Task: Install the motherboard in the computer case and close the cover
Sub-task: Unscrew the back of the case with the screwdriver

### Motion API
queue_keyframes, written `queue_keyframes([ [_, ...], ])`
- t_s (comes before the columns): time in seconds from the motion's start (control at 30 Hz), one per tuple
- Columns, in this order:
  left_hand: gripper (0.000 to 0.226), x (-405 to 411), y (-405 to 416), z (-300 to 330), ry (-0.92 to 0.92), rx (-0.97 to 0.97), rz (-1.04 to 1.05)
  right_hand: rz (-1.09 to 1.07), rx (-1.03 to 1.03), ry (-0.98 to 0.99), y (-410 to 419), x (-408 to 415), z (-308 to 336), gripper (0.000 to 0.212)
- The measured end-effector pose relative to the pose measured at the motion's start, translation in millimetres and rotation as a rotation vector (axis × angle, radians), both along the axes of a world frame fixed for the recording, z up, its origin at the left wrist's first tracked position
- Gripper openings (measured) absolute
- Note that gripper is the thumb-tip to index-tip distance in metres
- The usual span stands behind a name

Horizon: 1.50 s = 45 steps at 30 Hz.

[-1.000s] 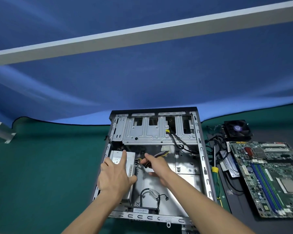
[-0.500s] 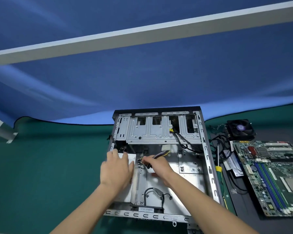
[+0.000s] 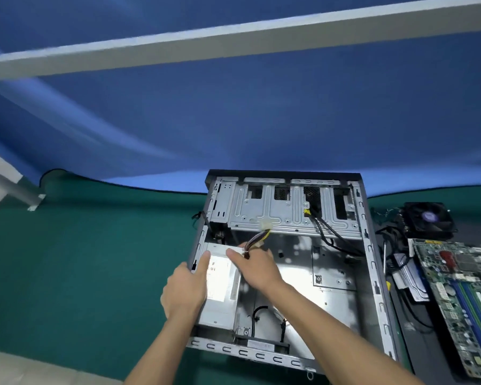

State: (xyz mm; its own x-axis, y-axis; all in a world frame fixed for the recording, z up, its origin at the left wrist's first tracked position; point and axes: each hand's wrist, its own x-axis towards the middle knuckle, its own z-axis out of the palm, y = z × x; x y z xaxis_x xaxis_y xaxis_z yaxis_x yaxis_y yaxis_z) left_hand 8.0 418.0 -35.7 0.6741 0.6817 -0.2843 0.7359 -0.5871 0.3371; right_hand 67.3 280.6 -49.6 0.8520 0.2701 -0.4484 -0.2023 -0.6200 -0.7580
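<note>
Inside the open case [image 3: 372, 273], both hands work at the power supply [image 3: 220, 284] in its left bay: the left hand [image 3: 185, 290] grips its outer edge, the right hand [image 3: 257, 269] holds the cable bundle [image 3: 257, 238]. Right of the case, the motherboard [image 3: 464, 295] lies untouched. Judged a clearing step; next, the cables need tucking aside before the board goes in

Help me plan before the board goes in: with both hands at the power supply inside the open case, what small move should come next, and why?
Probably sweep the cable bundle toward the case edge. The right hand holds it over the bare floor where the motherboard, still on the table, must sit; the left hand grips the power supply.
</note>
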Motion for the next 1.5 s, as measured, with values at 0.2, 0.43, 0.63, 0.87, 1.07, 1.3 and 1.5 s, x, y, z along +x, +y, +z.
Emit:
queue_keyframes([
  [0.2, 0.068, -3.4, 1.6, -1.7, -0.043, 0.038, -0.059, 0.054, -0.013, -0.089, -2.7, -3.5, 6.2, 0.049],
  [0.43, 0.063, -2.5, 2.3, -6.3, -0.058, 0.038, -0.056, 0.056, 0.051, -0.017, 6.1, 8.0, 0.9, 0.049],
  [0.63, 0.067, -2.0, 4.4, -8.5, -0.092, 0.043, -0.059, -0.123, 0.088, -0.008, 14.8, 1.9, -5.9, 0.056],
  [0.87, 0.065, -0.3, 9.2, -6.6, -0.136, -0.016, -0.041, -0.318, -0.091, -0.143, 31.6, -11.9, -10.0, 0.061],
  [1.07, 0.054, 3.8, 9.7, -4.7, -0.182, -0.122, 0.019, -0.488, 0.001, -0.098, 45.0, -2.2, -12.1, 0.05],
  [1.3, 0.051, 9.7, 11.9, -11.6, -0.131, -0.192, -0.061, -0.447, -0.023, -0.145, 43.0, 2.1, -8.0, 0.052],
  [1.5, 0.049, 11.4, 16.3, -11.7, -0.207, -0.181, -0.052, -0.411, -0.077, -0.241, 51.4, 5.7, -10.7, 0.052],
])
